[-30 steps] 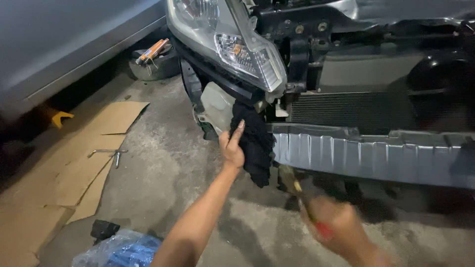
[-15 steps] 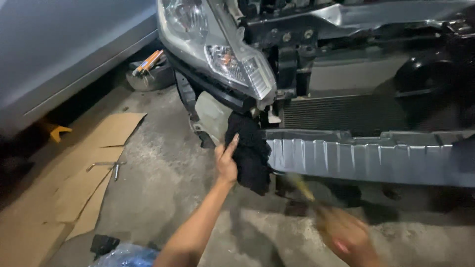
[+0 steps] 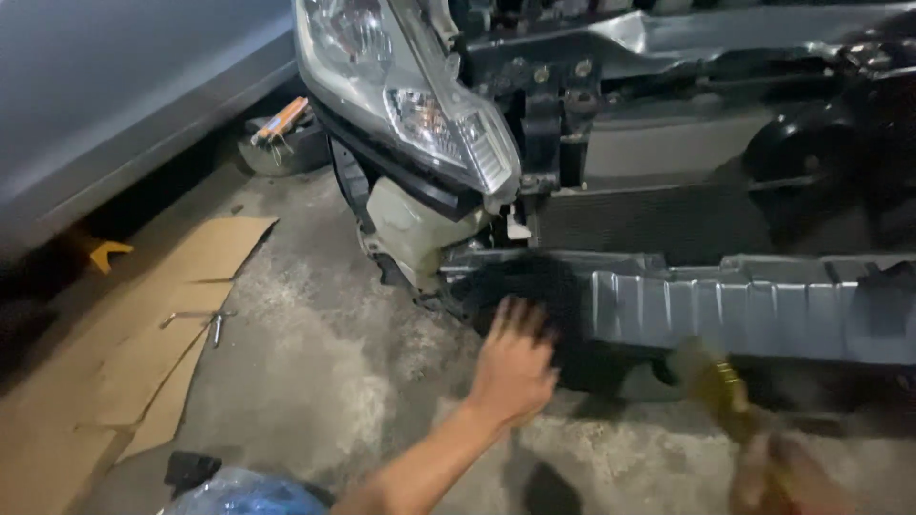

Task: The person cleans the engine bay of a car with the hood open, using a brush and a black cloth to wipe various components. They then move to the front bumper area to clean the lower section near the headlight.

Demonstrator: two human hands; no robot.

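Left hand [image 3: 512, 367]: bare, no glove, no ring visible, fingers blurred at tips. Left forearm bare up to frame edge at 6 o'clock, no sleeve, no watch or band on wrist. Right hand [image 3: 782, 472] at 5 o'clock corner: bare, heavily motion-blurred, outline soft, detail unreadable. No clothing in view on either arm.

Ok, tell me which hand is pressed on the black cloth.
The left hand, fingers spread on the black cloth at the metal beam's end. The right hand instead holds a blurred tool.
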